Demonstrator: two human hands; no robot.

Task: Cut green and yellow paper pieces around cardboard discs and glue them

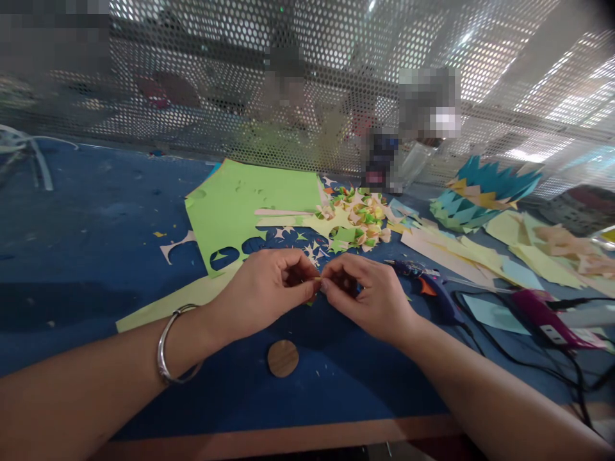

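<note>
My left hand [278,285] and my right hand [365,294] meet over the table, thumbs and fingers pinched together. Between the fingertips is a small piece of yellow-green paper [318,279], mostly hidden by the fingers. A round wooden disc [283,358] lies on the blue tabletop just below the hands. Beyond them are small star-shaped paper scraps [314,254] and a pile of curled green, yellow and pale pink paper pieces [362,221]. To the right of my right hand rests a blue glue gun [439,294] with an orange trigger.
A large green paper sheet [259,192] with round cut-outs lies behind my left hand. At right are paper strips [451,253], a teal-and-green folded paper bowl [485,198], a purple power strip [542,314] and black cables. A perforated metal screen [216,83] borders the back.
</note>
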